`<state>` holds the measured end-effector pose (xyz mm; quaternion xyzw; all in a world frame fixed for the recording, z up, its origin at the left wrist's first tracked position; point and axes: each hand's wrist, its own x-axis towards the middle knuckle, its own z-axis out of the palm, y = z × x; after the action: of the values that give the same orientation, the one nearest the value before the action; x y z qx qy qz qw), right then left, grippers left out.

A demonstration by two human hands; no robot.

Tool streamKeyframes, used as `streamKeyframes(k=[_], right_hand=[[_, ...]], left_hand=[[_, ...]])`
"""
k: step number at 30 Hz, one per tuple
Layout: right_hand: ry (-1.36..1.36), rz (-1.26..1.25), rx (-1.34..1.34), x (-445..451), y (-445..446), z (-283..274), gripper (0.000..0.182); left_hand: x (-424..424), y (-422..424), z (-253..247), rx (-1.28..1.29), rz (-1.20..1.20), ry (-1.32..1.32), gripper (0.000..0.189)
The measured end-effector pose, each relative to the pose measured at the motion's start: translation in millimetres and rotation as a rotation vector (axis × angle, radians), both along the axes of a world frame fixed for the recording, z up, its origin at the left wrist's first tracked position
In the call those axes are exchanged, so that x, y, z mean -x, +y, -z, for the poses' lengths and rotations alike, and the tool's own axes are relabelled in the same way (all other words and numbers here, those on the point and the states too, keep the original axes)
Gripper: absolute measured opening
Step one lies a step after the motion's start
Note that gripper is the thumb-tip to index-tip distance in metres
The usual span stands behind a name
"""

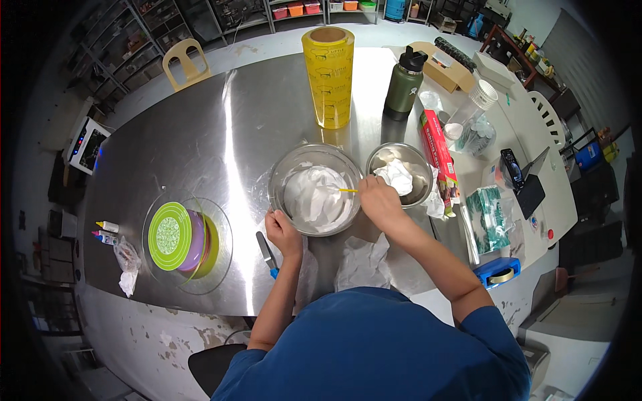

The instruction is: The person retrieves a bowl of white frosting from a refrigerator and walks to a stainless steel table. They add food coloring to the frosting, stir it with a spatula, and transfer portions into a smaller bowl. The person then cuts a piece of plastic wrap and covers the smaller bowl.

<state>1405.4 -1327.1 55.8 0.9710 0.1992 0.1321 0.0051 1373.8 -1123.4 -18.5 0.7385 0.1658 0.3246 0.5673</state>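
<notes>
Before me on the steel table stands a wide mixing bowl [321,151] with a white, creamy mixture [318,193] inside. My left hand [284,231] grips its near left rim, thumb up. In my right hand [381,200] is a thin yellow handle [348,190] that reaches over the right rim to the mixture; its far end cannot be made out. A smaller steel bowl [424,184] sits just beyond my right hand, holding a crumpled white tissue or paper [396,176]. Left of my left wrist lies a slim tool [266,250] with a blue end.
A tall yellow film roll [328,80] and a green bottle [403,87] stand behind the bowls. A red baking-paper box [438,150] lies right. On the left, a green-topped round stack [169,235] rests on a clear plate [225,245]. Crumpled white sheets [363,263] lie near my body.
</notes>
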Motion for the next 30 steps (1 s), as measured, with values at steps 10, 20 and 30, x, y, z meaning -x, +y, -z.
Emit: streamKeyframes(k=[10,20,30], right_hand=[[0.216,0.086,-0.481,24.2,-31.5,-46.0,0.009],[0.063,0.620,-0.603,50.1,-127.1,-7.1,0.011],[0.033,0.416,-0.334,39.7,-128.0,14.8,0.003]], left_hand=[[-2.9,6.9,18.1,0.084,-0.113,0.099,0.030],[11.4,-11.1,12.4,0.809,-0.176,0.098,0.048],[12.6,-121.7,7.0,0.612,0.889,0.555,0.052]])
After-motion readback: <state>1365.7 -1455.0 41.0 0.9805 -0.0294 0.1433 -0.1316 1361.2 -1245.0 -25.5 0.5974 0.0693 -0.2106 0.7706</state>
